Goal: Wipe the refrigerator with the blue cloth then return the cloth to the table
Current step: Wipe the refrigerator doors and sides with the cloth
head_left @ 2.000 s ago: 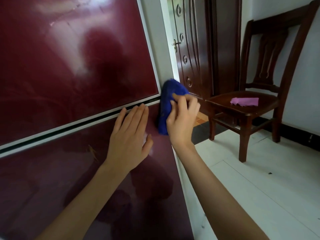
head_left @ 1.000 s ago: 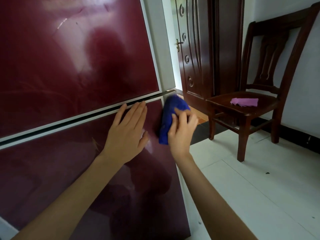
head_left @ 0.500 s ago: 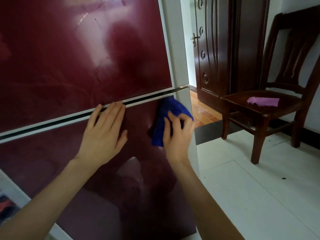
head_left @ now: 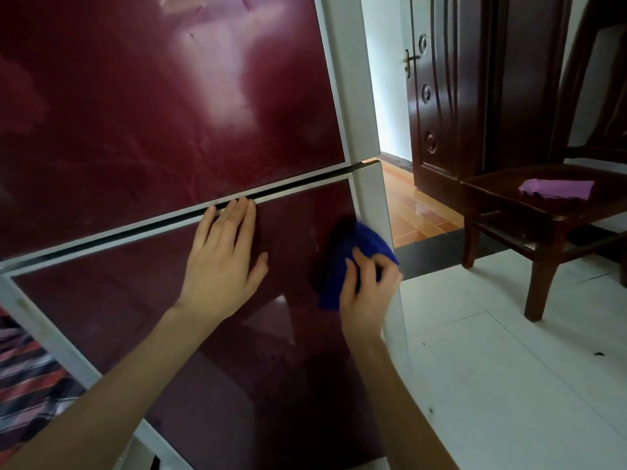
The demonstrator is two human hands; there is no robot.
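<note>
- Wiping the lower door (head_left: 142,300) of the refrigerator (head_left: 354,96) is the step in hand: the right hand (head_left: 368,288) has its fingers curled over the bunched blue cloth (head_left: 353,245) and presses it on the dark red panel, near the door's right edge.
- The left hand (head_left: 220,266) lies flat on the same door, fingers straight, tips touching the seam (head_left: 298,186) under the upper door (head_left: 169,96); it grips nothing.
- To do it well, I would press with an even force and make long overlapping strokes, because the glossy surface shows smears.
- The bracing hand may leave prints, so its place should be wiped too.
- No table is in view; a wooden chair (head_left: 502,195) with a purple cloth (head_left: 556,188) stands to the right.
</note>
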